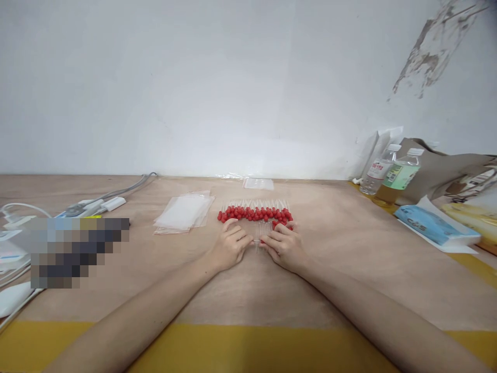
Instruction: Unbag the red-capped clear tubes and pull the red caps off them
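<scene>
Behind the table stands a plain white wall, with peeled paint at 1 o'clock. The table (349,259) has a light brown wooden top and a yellow strip along the near edge.

In the centre lies a row of droppers (254,212), side by side, red rubber bulbs toward me and thin clear stems toward the wall. They are too many and too close together for me to count. My left hand (229,247) and my right hand (285,246) rest on the table at the near side of this row, fingers bent and half closed. Between the fingertips of both hands is a small bunch of clear droppers (263,230), but I cannot tell how firmly each hand grips it, or how many pieces are in it. My right fingers touch some red bulbs at the right end of the row.

At 11 o'clock from my hands there is one pile of clear plastic bags (184,212). One more clear bag (258,183) lies at 12 o'clock, close to the wall. At 2 o'clock two plastic bottles (388,173) stand beside a brown paper bag (442,171). One blue pack (430,225) lies at 3 o'clock. At 9 o'clock I see a white power strip (97,206) with grey cables, and a blurred area nearer to me.
</scene>
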Available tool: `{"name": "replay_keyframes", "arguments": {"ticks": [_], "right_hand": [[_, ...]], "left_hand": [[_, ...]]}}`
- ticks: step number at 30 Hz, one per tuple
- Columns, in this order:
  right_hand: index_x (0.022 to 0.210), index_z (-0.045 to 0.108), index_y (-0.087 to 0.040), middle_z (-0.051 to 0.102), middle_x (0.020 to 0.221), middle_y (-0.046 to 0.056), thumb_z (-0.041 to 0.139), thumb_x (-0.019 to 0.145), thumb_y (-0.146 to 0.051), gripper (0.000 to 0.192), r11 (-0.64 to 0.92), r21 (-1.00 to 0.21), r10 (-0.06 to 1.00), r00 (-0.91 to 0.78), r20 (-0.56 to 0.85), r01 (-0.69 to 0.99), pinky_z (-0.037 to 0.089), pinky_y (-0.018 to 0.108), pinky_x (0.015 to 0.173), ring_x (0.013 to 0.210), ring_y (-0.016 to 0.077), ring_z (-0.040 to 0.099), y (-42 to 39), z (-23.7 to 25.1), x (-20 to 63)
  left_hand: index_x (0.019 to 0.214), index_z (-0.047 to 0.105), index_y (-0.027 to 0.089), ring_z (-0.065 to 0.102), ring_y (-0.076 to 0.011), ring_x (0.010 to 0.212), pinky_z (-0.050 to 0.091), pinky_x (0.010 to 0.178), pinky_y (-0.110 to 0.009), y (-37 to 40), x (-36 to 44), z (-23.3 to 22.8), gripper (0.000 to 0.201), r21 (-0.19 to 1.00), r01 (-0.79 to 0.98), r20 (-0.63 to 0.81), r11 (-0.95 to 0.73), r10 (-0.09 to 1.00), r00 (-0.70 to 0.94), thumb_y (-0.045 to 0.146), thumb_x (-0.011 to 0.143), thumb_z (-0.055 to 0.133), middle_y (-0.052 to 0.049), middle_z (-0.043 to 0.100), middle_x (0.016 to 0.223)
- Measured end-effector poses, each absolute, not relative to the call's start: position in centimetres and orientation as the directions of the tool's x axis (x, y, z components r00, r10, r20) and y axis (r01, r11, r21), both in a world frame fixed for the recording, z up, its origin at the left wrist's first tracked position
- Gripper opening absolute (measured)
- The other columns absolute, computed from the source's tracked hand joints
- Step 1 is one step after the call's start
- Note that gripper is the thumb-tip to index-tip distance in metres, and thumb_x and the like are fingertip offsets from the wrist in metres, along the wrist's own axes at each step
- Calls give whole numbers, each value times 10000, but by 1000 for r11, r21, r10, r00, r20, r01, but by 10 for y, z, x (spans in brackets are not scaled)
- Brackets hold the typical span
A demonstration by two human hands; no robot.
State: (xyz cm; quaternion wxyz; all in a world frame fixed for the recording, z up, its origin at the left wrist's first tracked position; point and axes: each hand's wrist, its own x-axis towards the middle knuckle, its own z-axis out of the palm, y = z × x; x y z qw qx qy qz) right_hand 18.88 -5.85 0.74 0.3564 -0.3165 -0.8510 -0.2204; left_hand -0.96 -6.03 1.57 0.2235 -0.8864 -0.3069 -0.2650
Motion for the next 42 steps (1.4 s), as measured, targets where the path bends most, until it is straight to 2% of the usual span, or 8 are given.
{"name": "replay_keyframes", "arguments": {"ticks": [12, 19, 22, 26, 28, 32, 35, 42], "right_hand": [[816, 622, -235, 584, 570, -29, 507, 832, -282, 125, 709, 254, 235, -560, 795, 658, 208, 334, 761, 671, 110, 439, -58, 8, 196], [872, 623, -254, 626, 640, -30, 520, 827, -270, 114, 698, 291, 222, -584, 781, 655, 231, 322, 731, 674, 107, 463, -58, 6, 205], [891, 636, -261, 642, 704, -17, 524, 818, -255, 134, 706, 135, 319, -481, 817, 696, 275, 309, 718, 676, 116, 484, -48, 6, 221], [953, 641, -213, 602, 782, 40, 478, 826, -323, 234, 621, -375, 628, -150, 764, 689, 379, 270, 648, 703, 137, 516, -25, 6, 248], [965, 641, -184, 560, 771, 55, 453, 820, -344, 287, 509, -531, 736, -22, 677, 677, 408, 268, 622, 708, 150, 518, -15, 5, 255], [964, 631, -145, 536, 759, 58, 453, 778, -337, 321, 364, -646, 837, 69, 543, 671, 428, 277, 613, 661, 147, 514, -3, -2, 258], [969, 588, -135, 574, 768, 49, 502, 729, -345, 330, 323, -738, 886, 85, 456, 593, 426, 252, 555, 596, 124, 508, -3, -5, 255], [803, 587, -171, 566, 606, 1, 515, 699, -356, 224, 330, -733, 902, 30, 430, 595, 365, 226, 477, 488, 101, 445, -4, -6, 256]], "left_hand": [[726, 576, 168, 474, -112, 613, 302, 893, -381, -66, -13, 12, 204, -52, 644, 620, -763, 481, 620, 196, 850, 416, 12, 530, 579], [727, 572, 157, 476, -123, 640, 324, 853, -368, -64, -17, 11, 227, -48, 644, 606, -764, 490, 626, 196, 860, 391, -2, 539, 600], [732, 571, 159, 488, -135, 653, 368, 776, -336, -59, -27, 11, 235, -11, 701, 615, -713, 548, 567, 209, 865, 384, -17, 555, 641], [849, 573, 162, 527, -138, 715, 420, 689, -268, -51, -37, 9, 217, 183, 736, 615, -652, 660, 431, 228, 877, 369, -40, 575, 772], [932, 563, 160, 536, -137, 755, 435, 704, -258, -48, -35, 7, 220, 256, 722, 602, -642, 691, 401, 210, 878, 356, -48, 560, 831], [1095, 504, 156, 530, -153, 821, 440, 757, -283, -48, -26, 4, 301, 279, 722, 599, -634, 702, 385, 123, 844, 341, -66, 536, 889], [1101, 482, 158, 534, -161, 822, 439, 759, -297, -50, -21, 4, 308, 295, 722, 615, -626, 703, 358, 110, 817, 375, -66, 547, 898], [720, 519, 167, 497, -128, 667, 421, 628, -242, -54, -9, 5, 131, 254, 742, 614, -621, 696, 372, 96, 772, 422, -18, 491, 719]]}}
